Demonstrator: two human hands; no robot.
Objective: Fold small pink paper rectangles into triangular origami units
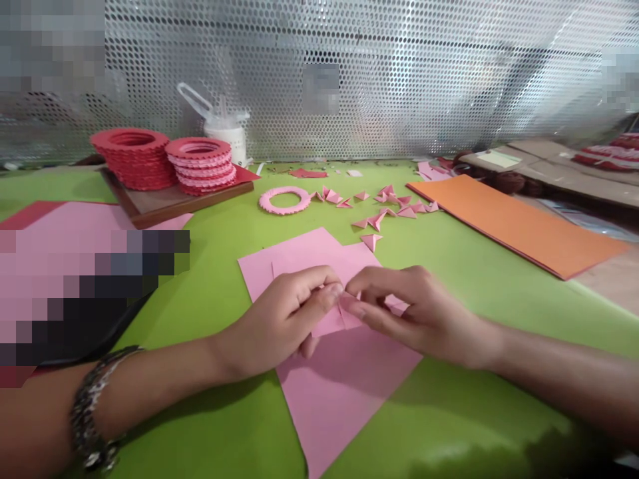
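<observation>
Both hands meet over pink paper sheets (pixel 344 392) on the green table. My left hand (pixel 294 313) is closed, thumb and forefinger pinching a small piece of pink paper (pixel 344 314). From the other side, my right hand (pixel 414 313) has its thumb and bent forefinger on the same piece, also closed. Part of the piece is hidden by the fingers. Just beyond the sheets lie several small folded pink pieces (pixel 372 241), and a pink paper ring (pixel 284 200) lies flat beside them.
A brown tray (pixel 194 205) at the back left bears stacks of red and pink rings (pixel 202 166). Behind it stands a white cup (pixel 227 140). Orange paper (pixel 519 223) lies at right, near cardboard (pixel 544 163). A blurred dark object is at left.
</observation>
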